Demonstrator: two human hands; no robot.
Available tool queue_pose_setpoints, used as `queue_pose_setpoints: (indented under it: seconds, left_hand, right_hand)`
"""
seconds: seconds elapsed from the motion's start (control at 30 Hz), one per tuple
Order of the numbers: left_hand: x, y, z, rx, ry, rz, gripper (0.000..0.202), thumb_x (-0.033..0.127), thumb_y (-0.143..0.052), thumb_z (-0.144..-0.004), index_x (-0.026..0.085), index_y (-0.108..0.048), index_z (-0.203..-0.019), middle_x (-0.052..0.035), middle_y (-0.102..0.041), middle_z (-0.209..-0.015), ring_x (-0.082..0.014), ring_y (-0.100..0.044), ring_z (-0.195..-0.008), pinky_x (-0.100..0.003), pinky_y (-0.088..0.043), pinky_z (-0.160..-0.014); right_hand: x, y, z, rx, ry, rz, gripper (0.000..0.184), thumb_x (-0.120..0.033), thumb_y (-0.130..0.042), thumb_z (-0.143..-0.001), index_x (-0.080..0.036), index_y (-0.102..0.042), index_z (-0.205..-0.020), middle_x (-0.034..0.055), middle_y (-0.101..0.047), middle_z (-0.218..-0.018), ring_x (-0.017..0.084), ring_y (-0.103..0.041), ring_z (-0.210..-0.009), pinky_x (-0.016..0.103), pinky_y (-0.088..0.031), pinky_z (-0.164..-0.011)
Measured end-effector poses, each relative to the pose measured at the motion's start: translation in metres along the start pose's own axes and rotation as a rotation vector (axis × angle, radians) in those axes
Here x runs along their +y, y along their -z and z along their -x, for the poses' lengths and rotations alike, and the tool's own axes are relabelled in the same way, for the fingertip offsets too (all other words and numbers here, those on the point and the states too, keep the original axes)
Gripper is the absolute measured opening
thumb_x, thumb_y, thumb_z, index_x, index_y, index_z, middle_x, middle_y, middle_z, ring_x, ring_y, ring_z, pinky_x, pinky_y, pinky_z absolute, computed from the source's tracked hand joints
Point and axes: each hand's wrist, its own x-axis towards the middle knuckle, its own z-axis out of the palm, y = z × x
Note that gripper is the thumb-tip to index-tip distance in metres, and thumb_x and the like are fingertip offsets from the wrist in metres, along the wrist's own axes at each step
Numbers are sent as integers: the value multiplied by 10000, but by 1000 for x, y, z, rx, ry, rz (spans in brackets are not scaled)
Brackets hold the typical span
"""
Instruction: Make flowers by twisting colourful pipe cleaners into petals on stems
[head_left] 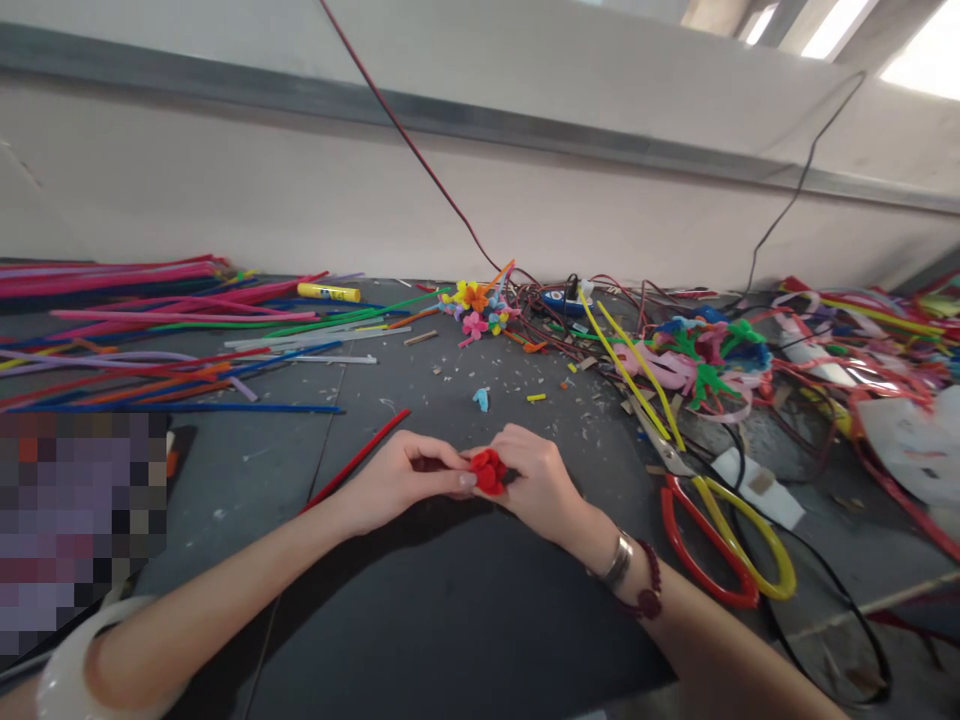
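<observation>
Bare forearms (225, 588) extend from nearest the camera to a small, red, fuzzy, looped flower shape (489, 471) held between the hands above the dark grey tabletop (397, 385), the left hand (401, 482) pinching its left edge between thumb and forefinger and the right hand (538, 482) clamping curled fingers on its other side. Just beyond lies a pale-blue fuzzy scrap (481, 400), with a straight red fuzzy stem (358, 460) beside the left hand and large red-and-yellow-handled metal scissors (681, 466) farther right.
</observation>
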Motion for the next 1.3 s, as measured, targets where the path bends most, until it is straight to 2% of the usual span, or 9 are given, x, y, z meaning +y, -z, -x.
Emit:
queue_pose_setpoints:
  seconds: [0.1, 0.17, 0.43, 0.57, 0.67, 0.73, 0.9, 1.07, 1.3]
  left_hand:
    - [-2, 1, -1, 14, 9, -4, 93, 236, -680, -677, 143, -683, -683, -22, -667, -682, -122, -577, -658, -224, -439, -655]
    - [-4, 2, -2, 14, -2, -18, 98, 247, -674, -686, 150, -684, -698, -20, -672, -689, -125, -584, -668, -229, -443, -669]
    - [-5, 2, -1, 18, -33, -33, 91, 236, -649, -715, 154, -677, -689, -11, -670, -681, -111, -581, -665, -214, -438, -678]
    - [-1, 6, -3, 96, -14, 27, 53, 196, -660, -700, 151, -687, -690, -7, -671, -657, -86, -568, -617, -183, -439, -634]
    - [-1, 9, -5, 150, -8, 99, 44, 195, -673, -686, 157, -692, -697, 4, -661, -621, -75, -562, -590, -165, -441, -589]
    - [-1, 10, -5, 163, -11, 120, 52, 206, -675, -684, 161, -695, -700, 9, -653, -599, -75, -562, -583, -165, -450, -589]
    - [0, 8, -3, 195, 3, 60, 72, 208, -692, -660, 160, -705, -711, -5, -674, -636, -93, -587, -620, -182, -475, -629]
    - [5, 4, -2, 181, 9, -61, 102, 232, -677, -670, 164, -718, -733, -13, -681, -644, -109, -594, -616, -195, -479, -631]
    - [4, 4, -2, 141, -26, -162, 137, 263, -649, -692, 161, -719, -751, -27, -686, -679, -133, -597, -632, -217, -474, -637]
  right_hand:
    - [1, 2, -2, -13, -23, -46, 245, -403, -627, -727, -183, -643, -833, 25, -592, -674, 141, -520, -668, 234, -407, -586]
    - [1, 3, -2, -5, -28, -58, 298, -390, -651, -707, -197, -634, -933, 23, -607, -707, 140, -531, -680, 234, -414, -597]
    - [2, 5, -4, -15, -68, -88, 479, -406, -701, -642, -201, -586, -1058, 38, -628, -831, 145, -563, -734, 253, -448, -660]
    - [-2, 9, -6, 50, -78, -108, 482, -403, -728, -601, -204, -594, -1019, 27, -630, -808, 136, -560, -702, 244, -452, -625]
    - [-5, 11, -8, 190, -111, -156, 323, -353, -713, -641, -200, -617, -908, 12, -617, -739, 118, -540, -639, 226, -443, -561]
    - [-6, 11, -8, 233, -135, -191, 210, -319, -696, -670, -193, -628, -823, 12, -613, -719, 110, -529, -613, 222, -438, -537]
    - [-9, 7, -7, 166, -141, -216, 96, -266, -646, -728, -187, -661, -780, 25, -607, -749, 107, -535, -637, 216, -434, -525]
    - [-11, 5, -8, 158, -169, -210, 80, -216, -606, -761, -175, -673, -776, 28, -604, -739, 95, -522, -611, 217, -432, -534]
    - [-9, 5, -8, 132, -208, -206, 101, -227, -589, -771, -173, -653, -715, 18, -608, -699, 98, -536, -606, 215, -419, -521]
